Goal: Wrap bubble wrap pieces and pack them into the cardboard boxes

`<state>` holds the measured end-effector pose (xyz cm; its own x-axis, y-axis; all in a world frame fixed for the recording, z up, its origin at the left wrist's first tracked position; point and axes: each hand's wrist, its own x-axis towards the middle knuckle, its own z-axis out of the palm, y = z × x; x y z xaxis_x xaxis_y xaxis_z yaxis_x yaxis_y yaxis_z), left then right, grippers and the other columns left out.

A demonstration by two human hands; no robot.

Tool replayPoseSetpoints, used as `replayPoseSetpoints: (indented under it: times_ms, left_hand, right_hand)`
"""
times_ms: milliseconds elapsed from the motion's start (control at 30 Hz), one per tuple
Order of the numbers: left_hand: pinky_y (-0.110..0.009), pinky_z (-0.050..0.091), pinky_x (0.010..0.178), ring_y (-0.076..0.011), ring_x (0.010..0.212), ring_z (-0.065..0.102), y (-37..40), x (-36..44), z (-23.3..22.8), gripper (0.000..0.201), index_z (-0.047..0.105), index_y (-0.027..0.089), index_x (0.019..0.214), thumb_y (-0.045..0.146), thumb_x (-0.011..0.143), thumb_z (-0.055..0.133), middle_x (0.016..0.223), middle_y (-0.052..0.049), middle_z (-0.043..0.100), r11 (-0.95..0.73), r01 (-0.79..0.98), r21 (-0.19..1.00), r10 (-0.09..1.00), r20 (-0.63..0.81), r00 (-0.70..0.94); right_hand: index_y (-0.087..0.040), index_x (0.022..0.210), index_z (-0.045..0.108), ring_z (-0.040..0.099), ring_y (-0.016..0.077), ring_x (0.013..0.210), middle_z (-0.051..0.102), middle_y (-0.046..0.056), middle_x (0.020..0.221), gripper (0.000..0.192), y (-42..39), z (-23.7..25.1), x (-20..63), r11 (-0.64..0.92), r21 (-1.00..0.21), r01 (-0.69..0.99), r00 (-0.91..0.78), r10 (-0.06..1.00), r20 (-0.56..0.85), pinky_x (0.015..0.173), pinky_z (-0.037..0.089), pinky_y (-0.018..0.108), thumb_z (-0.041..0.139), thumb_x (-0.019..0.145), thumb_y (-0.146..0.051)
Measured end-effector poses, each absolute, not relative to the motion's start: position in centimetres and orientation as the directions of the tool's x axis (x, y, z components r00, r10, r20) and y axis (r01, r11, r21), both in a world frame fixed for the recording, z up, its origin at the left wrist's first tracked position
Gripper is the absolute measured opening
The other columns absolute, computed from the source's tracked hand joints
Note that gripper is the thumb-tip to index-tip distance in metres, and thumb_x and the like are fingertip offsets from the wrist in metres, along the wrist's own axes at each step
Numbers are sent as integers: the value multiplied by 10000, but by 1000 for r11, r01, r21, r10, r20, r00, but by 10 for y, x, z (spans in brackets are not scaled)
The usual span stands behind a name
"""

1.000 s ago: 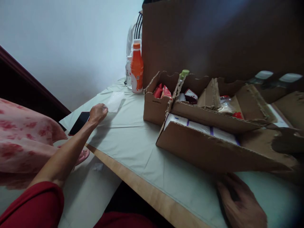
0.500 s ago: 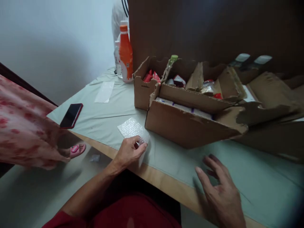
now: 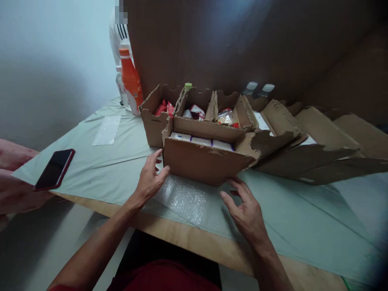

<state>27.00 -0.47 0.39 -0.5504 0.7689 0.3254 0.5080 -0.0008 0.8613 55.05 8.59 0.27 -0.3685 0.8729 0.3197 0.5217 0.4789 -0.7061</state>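
My left hand is open by the left front corner of a cardboard box, its thumb and fingers apart; whether it touches the box I cannot tell. Near the box's lower right side is my right hand, open with curved fingers and nothing in it. Between the two hands a sheet of bubble wrap lies flat on the green cloth. White packets with purple edges stand in a row inside the front box.
Behind it are more cardboard boxes with small wrapped goods, others to the right. An orange bottle stands at the back left. A second bubble wrap piece and a phone lie left. A person's white sleeve shows behind the bottle.
My left hand has let go of the bubble wrap, which now lies nearer the table's front edge, and has moved to the box. My right hand has come closer to the box. The view has turned right.
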Motion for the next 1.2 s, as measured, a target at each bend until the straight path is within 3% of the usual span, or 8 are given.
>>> replayPoseSetpoints:
  times_ms: [133, 267, 433, 600, 733, 900, 1067, 1200]
  left_hand:
    - [-264, 487, 620, -186, 884, 619, 14, 274, -8, 467, 580, 200, 1315, 208, 848, 584, 1081, -85, 655, 5, 538, 843, 787, 328, -522]
    - [-288, 529, 663, -195, 916, 640, -3, 270, -11, 527, 544, 199, 1381, 197, 857, 590, 1152, -106, 666, 44, 560, 827, 815, 295, -499]
    - [-427, 553, 926, -253, 1095, 636, -56, 258, -16, 363, 630, 231, 1284, 230, 925, 582, 1202, -97, 688, 84, 752, 653, 841, 359, -406]
    - [-490, 499, 986, -296, 1133, 598, -74, 268, -23, 259, 695, 222, 1150, 172, 925, 576, 1215, -109, 693, 43, 886, 462, 909, 349, -226]
    - [-473, 497, 885, -294, 1000, 591, -74, 282, -20, 202, 701, 205, 1083, 187, 937, 563, 1103, -123, 698, 85, 923, 374, 953, 239, -185]
    - [-454, 501, 844, -287, 964, 586, -88, 303, -9, 191, 683, 200, 1099, 201, 955, 558, 1065, -116, 688, -34, 918, 396, 986, 161, -33]
    - [-427, 527, 848, -268, 993, 594, -85, 311, -2, 219, 654, 175, 1157, 139, 968, 549, 1095, -115, 681, -100, 913, 397, 948, 316, -33]
    - [-420, 535, 825, -270, 979, 586, -73, 307, -9, 229, 670, 160, 1134, 94, 950, 551, 1103, -124, 679, -114, 945, 306, 951, 308, 15]
  right_hand:
    - [-205, 1132, 703, 675, 308, 1091, 674, 145, 1284, 389, 102, 6, 543, 471, -706, 530, -370, 877, 307, 888, 597, 501, 605, 879, -485]
    - [-217, 1185, 700, 642, 310, 1200, 658, 130, 1353, 417, 102, 4, 555, 486, -724, 491, -406, 862, 304, 923, 595, 497, 621, 878, -487]
    - [-235, 1223, 705, 654, 313, 1208, 651, 127, 1400, 361, 69, 4, 565, 463, -663, 588, -392, 880, 267, 902, 605, 502, 575, 961, -446]
    - [-274, 1287, 678, 597, 310, 1314, 652, 86, 1421, 326, 39, -2, 511, 752, -547, 368, -806, 551, 215, 1076, 496, 584, 554, 985, -281]
    - [-230, 1269, 681, 564, 318, 1351, 620, 107, 1462, 304, 35, -8, 490, 827, -463, 319, -906, 410, 107, 1075, 493, 553, 572, 987, -268]
    - [-245, 1196, 714, 603, 305, 1303, 671, 88, 1396, 263, 39, -10, 542, 835, -428, 345, -891, 435, 131, 1038, 507, 540, 545, 1017, -337]
    - [-217, 1165, 717, 651, 284, 1237, 718, 96, 1309, 270, 39, -3, 555, 830, -365, 422, -815, 524, 249, 990, 536, 501, 487, 1040, -282]
    - [-197, 1191, 705, 620, 262, 1279, 688, 99, 1363, 250, 28, -2, 505, 865, -375, 332, -865, 438, 243, 1039, 523, 467, 526, 1016, -217]
